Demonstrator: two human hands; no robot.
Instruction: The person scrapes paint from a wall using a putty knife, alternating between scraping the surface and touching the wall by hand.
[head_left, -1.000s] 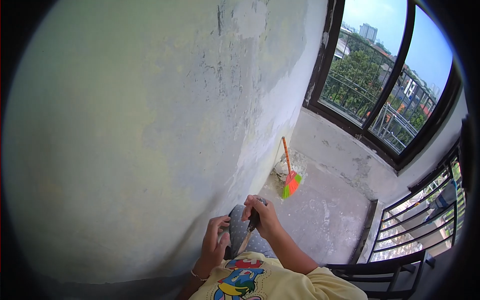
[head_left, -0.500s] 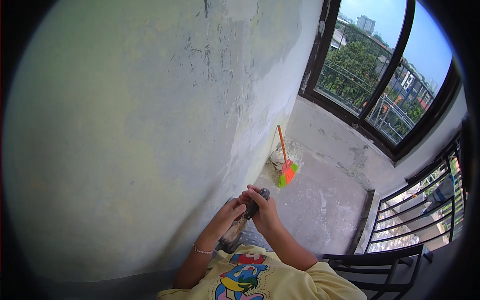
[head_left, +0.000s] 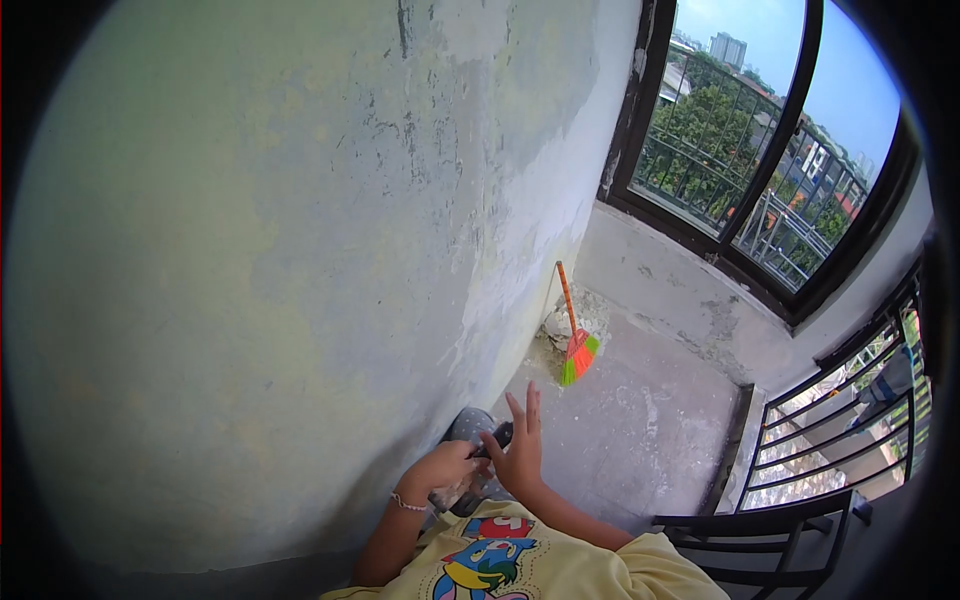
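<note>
My left hand [head_left: 447, 467], with a beaded bracelet at its wrist, is closed around a black-handled tool [head_left: 505, 434] in front of my body. The tool's working end is largely hidden, so I cannot tell its kind. My right hand [head_left: 520, 458] is beside it, fingers stretched upward and spread, with the thumb close to the black handle. Below and behind the hands, partly covered by them, is grey cloth with white dots [head_left: 470, 424].
A wall with patchy, peeling paint [head_left: 330, 280] rises close on the left. Ahead, an orange and green broom [head_left: 580, 357] leans beside rubble [head_left: 556, 322] in the corner. A dark-framed window [head_left: 722, 240] is at upper right. Black metal bars [head_left: 840, 430] and a black slatted frame [head_left: 770, 540] stand right.
My right hand has opened from around the black handle, its fingers now stretched upward. The handle has moved down a little and is now in my left hand.
</note>
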